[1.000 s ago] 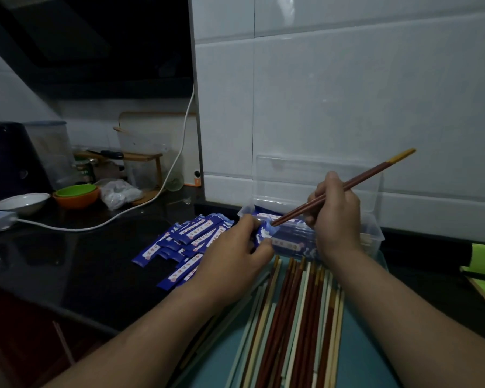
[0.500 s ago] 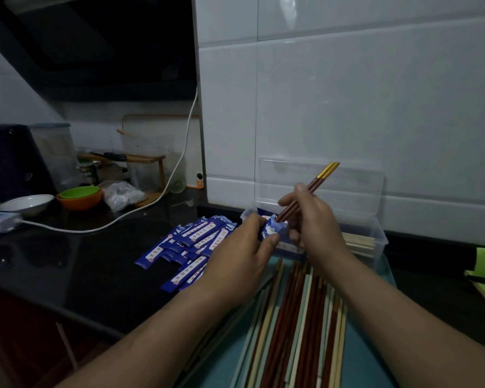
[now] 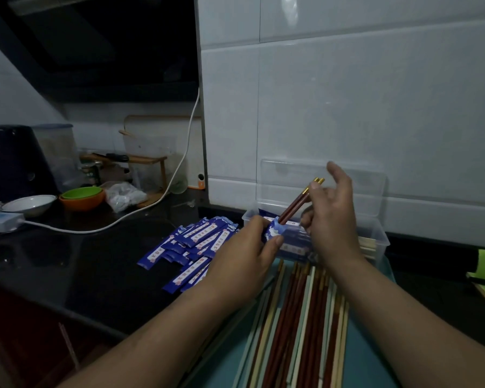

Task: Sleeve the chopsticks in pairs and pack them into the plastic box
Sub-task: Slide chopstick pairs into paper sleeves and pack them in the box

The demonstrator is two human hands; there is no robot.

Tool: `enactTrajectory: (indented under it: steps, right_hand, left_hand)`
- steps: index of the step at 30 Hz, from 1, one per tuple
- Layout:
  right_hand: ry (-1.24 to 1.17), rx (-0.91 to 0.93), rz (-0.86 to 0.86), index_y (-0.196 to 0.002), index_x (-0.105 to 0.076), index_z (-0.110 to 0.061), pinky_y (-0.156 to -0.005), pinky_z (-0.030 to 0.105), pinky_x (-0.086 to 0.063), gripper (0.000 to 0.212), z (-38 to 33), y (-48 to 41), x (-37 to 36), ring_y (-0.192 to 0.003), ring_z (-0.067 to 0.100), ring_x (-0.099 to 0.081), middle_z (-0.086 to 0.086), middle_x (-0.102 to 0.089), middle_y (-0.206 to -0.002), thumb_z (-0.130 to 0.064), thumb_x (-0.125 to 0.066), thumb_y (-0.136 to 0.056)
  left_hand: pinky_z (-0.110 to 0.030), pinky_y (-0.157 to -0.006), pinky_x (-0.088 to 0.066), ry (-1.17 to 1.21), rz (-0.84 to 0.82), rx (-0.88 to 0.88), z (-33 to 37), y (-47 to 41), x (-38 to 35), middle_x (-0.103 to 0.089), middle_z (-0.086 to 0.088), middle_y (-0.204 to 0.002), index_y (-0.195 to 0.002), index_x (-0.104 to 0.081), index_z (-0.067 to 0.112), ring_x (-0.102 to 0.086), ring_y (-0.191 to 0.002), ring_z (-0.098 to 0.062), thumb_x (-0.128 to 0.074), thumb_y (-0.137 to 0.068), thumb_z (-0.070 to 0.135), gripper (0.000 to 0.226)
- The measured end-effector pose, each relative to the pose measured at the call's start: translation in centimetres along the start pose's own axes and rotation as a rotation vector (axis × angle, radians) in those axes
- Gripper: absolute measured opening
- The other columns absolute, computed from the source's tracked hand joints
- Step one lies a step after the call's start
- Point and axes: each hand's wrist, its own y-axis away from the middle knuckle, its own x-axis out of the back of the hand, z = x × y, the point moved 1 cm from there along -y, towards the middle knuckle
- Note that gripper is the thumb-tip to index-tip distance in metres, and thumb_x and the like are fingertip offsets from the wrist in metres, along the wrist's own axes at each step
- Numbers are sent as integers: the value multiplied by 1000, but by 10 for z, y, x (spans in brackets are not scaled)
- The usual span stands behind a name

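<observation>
Gripping a blue sleeve (image 3: 273, 233) by its mouth, the left hand (image 3: 244, 261) holds it just in front of the plastic box (image 3: 375, 236). The chopstick pair (image 3: 294, 204) stands tilted, tips inside the sleeve, gold ends up. The right hand (image 3: 333, 219) is spread loose, thumb pressing those gold ends. Loose chopsticks (image 3: 305, 317) lie below, spare sleeves (image 3: 196, 242) to the left.

Our left hand (image 3: 244, 256) grips the mouth of a blue sleeve (image 3: 275, 232). A pair of brown chopsticks (image 3: 296, 204) stands in it, tilted toward 1 o'clock. Our right hand (image 3: 333, 219) touches their gold ends with the thumb, index finger raised; whether it pinches them, we cannot tell. The plastic box (image 3: 375, 233) lies at 12 o'clock, spare sleeves (image 3: 196, 242) at 9 on the desk (image 3: 81, 261), loose chopsticks (image 3: 300, 317) at 6.
</observation>
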Motion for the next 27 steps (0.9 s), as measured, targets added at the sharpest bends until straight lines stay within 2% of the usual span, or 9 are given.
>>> enactTrajectory:
  steps: [3, 5, 8, 12, 15, 18, 20, 24, 27]
  right_hand:
    - [65, 49, 8, -129, -59, -24, -48, 22, -45, 23, 2, 1, 0, -56, 12, -53, 17, -56, -89, -24, -46, -110]
    - [76, 52, 30, -123, -61, -24, -49, 24, -46, 20, 5, 1, 0, -57, 13, -54, 13, -57, -87, -26, -46, -110]
    - [60, 34, 26, -124, -59, -26, -48, 25, -44, 20, 6, 0, 0, -58, 15, -52, 6, -57, -84, -27, -45, -110]
    - [17, -10, -20, -125, -61, -20, -46, 25, -41, 21, 5, -1, 0, -56, 15, -48, 6, -55, -78, -22, -46, -110]
    - [20, -10, -17, -127, -59, -23, -47, 25, -42, 22, 6, 0, 1, -57, 15, -49, 8, -55, -76, -21, -46, -110]
    - [20, -8, -28, -134, -53, -28, -49, 27, -45, 25, 6, 3, -3, -55, 15, -52, 8, -56, -73, -26, -47, -110]
    - [15, -32, -31, -132, -51, -26, -48, 27, -45, 23, 6, 5, -4, -54, 15, -53, 8, -59, -73, -32, -47, -110]
    - [-12, -106, -28, -110, -55, -19, -43, 26, -39, 17, 7, 7, -5, -52, 17, -51, 5, -60, -70, -26, -40, -110]
    - [56, -166, -85, -98, -58, -13, -42, 23, -38, 24, 9, 8, -4, -52, 19, -50, 9, -58, -69, -16, -36, -106]
  left_hand:
    - [-30, -64, -40, -17, 12, -4, 0, -1, -1, -62, 11, -85, -122, -52, 35, -58, -75, -1, -49, -108, 46, 18]
    - [-28, -63, -39, -30, 9, -4, 0, -1, -1, -63, 11, -86, -122, -51, 36, -59, -78, 1, -49, -108, 46, 18]
    - [-26, -63, -38, -33, 8, -5, 2, -2, 0, -62, 11, -86, -121, -51, 35, -58, -79, 4, -48, -108, 46, 16]
    - [-28, -63, -41, -34, 1, 0, 3, -3, -1, -62, 9, -84, -121, -51, 34, -59, -77, 2, -48, -108, 46, 18]
    - [-31, -62, -41, -34, 4, -5, 5, -3, -2, -60, 9, -81, -120, -52, 33, -57, -74, 2, -50, -107, 46, 18]
    - [-40, -72, -53, -32, 2, -17, 8, -5, 0, -64, 9, -88, -118, -51, 34, -61, -79, -2, -51, -107, 46, 17]
    - [-43, -76, -56, -41, -4, -22, 9, -7, 2, -66, 9, -94, -118, -50, 36, -63, -83, -4, -51, -107, 43, 13]
    - [-36, -82, -57, -71, 18, -42, 10, -16, 16, -61, 11, -112, -123, -51, 33, -62, -97, -4, -52, -107, 36, 16]
    - [-46, -92, -55, -150, 35, -62, 12, -33, 27, -57, 6, -119, -132, -53, 29, -60, -104, -13, -51, -107, 35, 26]
